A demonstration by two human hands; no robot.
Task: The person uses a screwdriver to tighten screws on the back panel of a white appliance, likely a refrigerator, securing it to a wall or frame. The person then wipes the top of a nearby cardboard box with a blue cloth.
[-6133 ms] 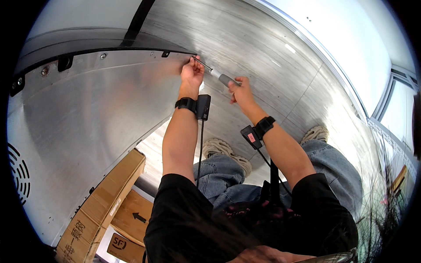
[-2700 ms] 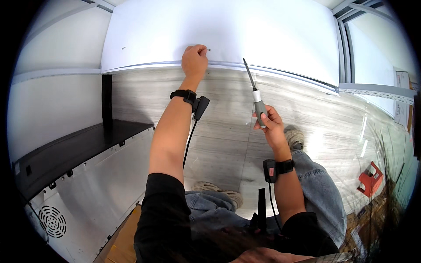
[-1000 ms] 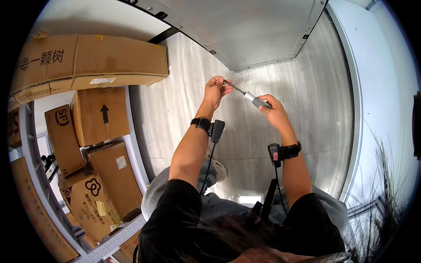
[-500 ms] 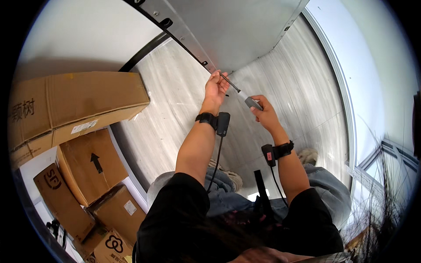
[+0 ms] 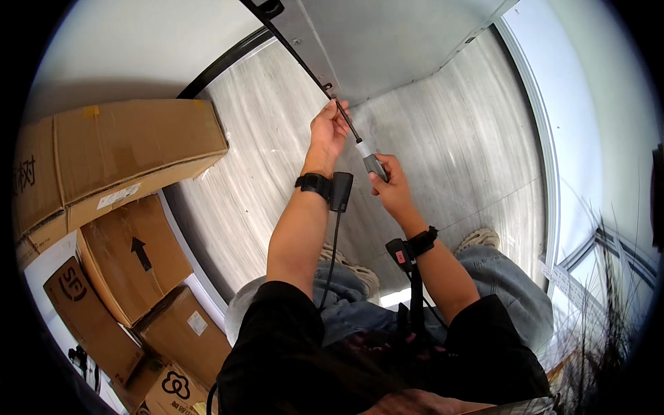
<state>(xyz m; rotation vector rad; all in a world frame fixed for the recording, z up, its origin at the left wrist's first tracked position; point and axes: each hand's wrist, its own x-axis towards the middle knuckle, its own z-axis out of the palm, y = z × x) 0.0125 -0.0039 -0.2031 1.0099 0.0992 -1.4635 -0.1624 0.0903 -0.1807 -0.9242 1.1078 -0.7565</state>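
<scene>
A screwdriver (image 5: 351,126) with a long dark shaft and a grey and white handle slants up and left in front of me. My right hand (image 5: 395,196) is closed round the handle's lower end. At the tip end, my left hand (image 5: 328,133) pinches the shaft between thumb and fingers, palm partly turned up. The tip meets the lower corner of a grey metal panel (image 5: 394,45) along its black edge. Whether a screw sits at the tip is hidden by my left fingers. A small bracket (image 5: 327,86) juts from that edge just above them.
Cardboard boxes stand at the left: a long one (image 5: 145,131) on top, an arrow-marked box (image 5: 136,252) and several smaller ones below. Pale wood-look floor (image 5: 443,152) lies under my hands. A white door frame (image 5: 536,97) runs down the right side. Cables hang from both wrist straps.
Both hands and the screwdriver have shifted slightly left, and the screwdriver stands steeper. Its tip is now against the panel's edge. My view has also moved a little.
</scene>
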